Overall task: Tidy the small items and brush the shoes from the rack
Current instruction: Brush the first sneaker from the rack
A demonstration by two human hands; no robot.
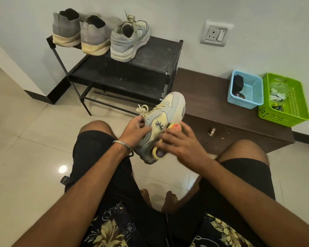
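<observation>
From the head camera, a seated person holds a pale yellow and grey lace-up sneaker (163, 120) in mid air between the knees, toe pointing far and right. The left hand (135, 133) grips it at the collar, thumb and fingers curled round the opening beside the laces. The right hand (181, 143) is blurred against the shoe's side and wraps a small brush with an orange and yellow body (175, 128); the bristles are hidden, so whether they touch the shoe I cannot tell.

On the top shelf of the black metal shoe rack (161, 56), far and left, stand the matching sneaker (129, 41) and a pair of grey knit slip-ons with cream soles (82, 32).

To the right, on the dark brown wooden cabinet (203, 97), a light blue plastic basket (246, 90) and a lime green plastic basket (284, 100) sit just beside each other, each holding small items.

The tidying looks done, judging by the filled baskets. Brushing seems under way on this one shoe, with three shoes on the rack possibly yet to do.
</observation>
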